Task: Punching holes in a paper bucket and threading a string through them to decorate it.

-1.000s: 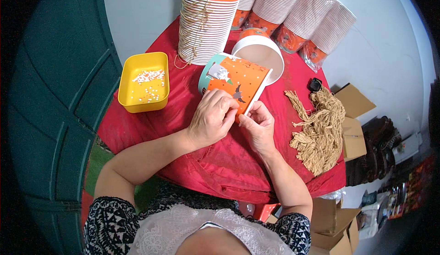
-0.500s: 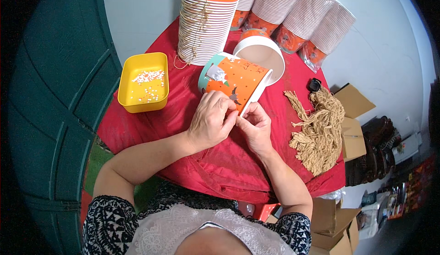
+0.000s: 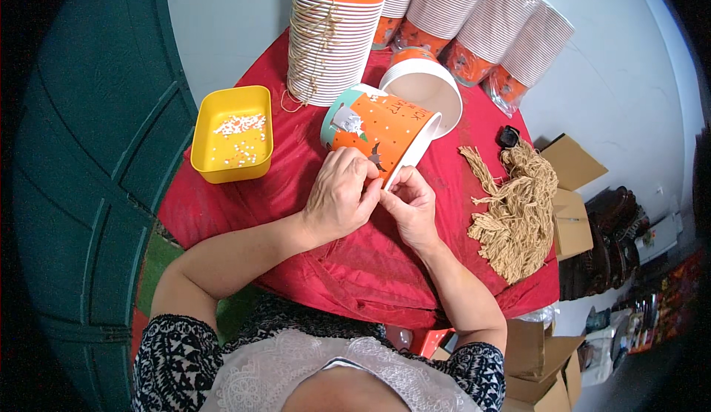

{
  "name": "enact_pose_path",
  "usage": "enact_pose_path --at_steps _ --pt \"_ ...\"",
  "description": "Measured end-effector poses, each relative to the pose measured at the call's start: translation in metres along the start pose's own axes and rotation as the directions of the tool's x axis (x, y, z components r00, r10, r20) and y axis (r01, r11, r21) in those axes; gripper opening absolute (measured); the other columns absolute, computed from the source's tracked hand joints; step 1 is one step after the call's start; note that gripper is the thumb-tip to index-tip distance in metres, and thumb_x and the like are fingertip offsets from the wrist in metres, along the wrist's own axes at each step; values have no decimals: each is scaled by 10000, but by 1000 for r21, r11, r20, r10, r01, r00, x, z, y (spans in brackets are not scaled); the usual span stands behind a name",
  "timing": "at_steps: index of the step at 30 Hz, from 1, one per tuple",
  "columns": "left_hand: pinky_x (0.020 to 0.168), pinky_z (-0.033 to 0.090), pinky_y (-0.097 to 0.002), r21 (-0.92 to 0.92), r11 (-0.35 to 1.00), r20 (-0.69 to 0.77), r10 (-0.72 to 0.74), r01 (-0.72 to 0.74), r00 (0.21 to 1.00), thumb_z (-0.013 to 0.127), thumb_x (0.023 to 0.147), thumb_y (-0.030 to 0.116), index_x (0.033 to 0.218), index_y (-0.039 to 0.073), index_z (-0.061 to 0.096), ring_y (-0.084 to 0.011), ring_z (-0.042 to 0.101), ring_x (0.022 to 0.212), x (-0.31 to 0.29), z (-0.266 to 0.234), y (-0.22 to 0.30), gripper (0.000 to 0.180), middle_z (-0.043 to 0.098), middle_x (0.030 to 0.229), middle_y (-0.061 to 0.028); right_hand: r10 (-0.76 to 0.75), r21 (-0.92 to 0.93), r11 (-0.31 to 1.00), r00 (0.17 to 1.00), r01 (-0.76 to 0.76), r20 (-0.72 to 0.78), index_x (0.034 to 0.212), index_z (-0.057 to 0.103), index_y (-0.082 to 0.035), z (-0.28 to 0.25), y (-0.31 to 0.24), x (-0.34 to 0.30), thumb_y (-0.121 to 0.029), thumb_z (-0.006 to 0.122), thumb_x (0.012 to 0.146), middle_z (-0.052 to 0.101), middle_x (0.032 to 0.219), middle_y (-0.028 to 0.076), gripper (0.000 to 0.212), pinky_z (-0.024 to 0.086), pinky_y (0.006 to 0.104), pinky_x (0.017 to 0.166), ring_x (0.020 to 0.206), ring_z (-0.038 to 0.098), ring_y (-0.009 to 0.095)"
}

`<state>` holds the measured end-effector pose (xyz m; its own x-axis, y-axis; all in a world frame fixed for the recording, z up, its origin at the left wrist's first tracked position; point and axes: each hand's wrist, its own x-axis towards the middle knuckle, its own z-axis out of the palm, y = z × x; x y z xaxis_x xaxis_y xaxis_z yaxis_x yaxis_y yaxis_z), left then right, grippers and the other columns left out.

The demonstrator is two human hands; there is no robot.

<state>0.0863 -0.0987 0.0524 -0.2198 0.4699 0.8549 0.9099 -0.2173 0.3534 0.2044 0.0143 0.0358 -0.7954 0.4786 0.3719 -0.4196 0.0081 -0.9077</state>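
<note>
An orange paper bucket (image 3: 389, 125) with a teal base and a bat pattern lies tilted on its side, its white rim facing right. My left hand (image 3: 339, 193) is closed against its lower side, thumb and forefinger pinched close to the rim; whatever sits between them is hidden. On the rim's lower edge, my right hand (image 3: 411, 206) grips with thumb and curled fingers, and the fingertips of both hands nearly meet there. Behind it, a second paper bucket (image 3: 424, 90) lies on its side with its mouth toward me.
A tall stack of nested buckets (image 3: 333, 49) with twine hanging on it stands at the back. Plastic-wrapped stacks (image 3: 474, 23) lean at the wall. Left is a yellow tub (image 3: 215, 156) of small white pieces; right, a twine heap (image 3: 518, 219) on the red cloth (image 3: 326, 279). Cardboard boxes (image 3: 570, 219) stand beyond.
The held bucket has turned slightly, bringing more of its printed side into view. The bucket behind has shifted a little to the right. Both hands keep nearly the same place and pinch.
</note>
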Motion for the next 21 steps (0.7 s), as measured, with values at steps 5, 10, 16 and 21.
enact_pose_path --at_steps 5,10,16,21 --pt "685 441 -411 6 1000 -6 -1 1 1000 681 733 -58 898 31 510 -312 545 773 1 2 1 254 526 827 -125 -8 -10 1000 1000 8 9 923 555 -62 -2 0 0 57 679 856 500 864 -49 184 405 196 683 745 464 39" --pt "677 446 -414 12 1000 -2 -10 10 1000 681 718 -60 897 30 504 -314 546 772 0 1 1 268 523 829 -129 -1 -11 1000 1000 1 18 924 551 -63 0 0 0 51 678 860 490 858 -49 182 392 194 684 747 454 40" --pt "677 451 -421 15 1000 12 -9 9 1000 658 704 -72 904 28 496 -319 543 772 -1 0 0 277 521 834 -131 0 -8 1000 1000 1 30 928 546 -59 0 0 -1 51 672 865 486 862 -47 179 393 194 681 747 451 39" --pt "686 443 -420 28 1000 13 -6 5 1000 658 705 -67 901 31 498 -317 544 769 -1 -1 1 272 524 829 -130 0 3 1000 999 0 33 937 550 -58 0 0 -2 56 664 867 486 865 -48 176 394 193 684 747 451 39"
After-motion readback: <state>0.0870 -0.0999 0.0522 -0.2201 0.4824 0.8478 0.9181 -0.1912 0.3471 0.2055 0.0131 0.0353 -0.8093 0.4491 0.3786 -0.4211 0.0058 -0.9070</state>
